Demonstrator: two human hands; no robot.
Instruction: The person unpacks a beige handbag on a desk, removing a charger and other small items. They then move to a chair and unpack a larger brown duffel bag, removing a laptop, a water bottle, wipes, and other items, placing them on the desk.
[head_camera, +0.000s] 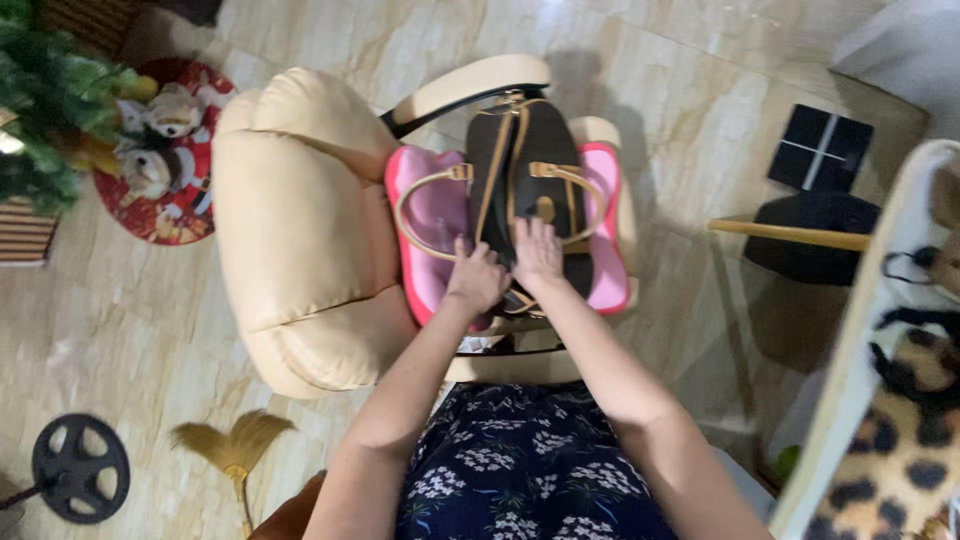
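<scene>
Our left hand (476, 280) has its fingers curled on the near end of the dark brown handbag (525, 175), while our right hand (538, 255) lies flat and open on top. Beneath it, a pink cushion (430, 215) on the cream chair (300, 220).

We seem to be working the bag's near end; steady holding comes next.

I take this for a room in a home. Polished beige marble-look floor tiles (700, 90) run across the whole view. A padded cream leather armchair (300, 230) stands in the middle with a pink seat cushion (430, 215) on it. At the left I see the branches of a green Christmas tree (45, 90) over a round red tree skirt (165, 215) with 2 plush toys (160, 140). A straw hand broom (235, 450) lies on the floor, and a leopard-print cloth (895, 450) shows at the right.
</scene>
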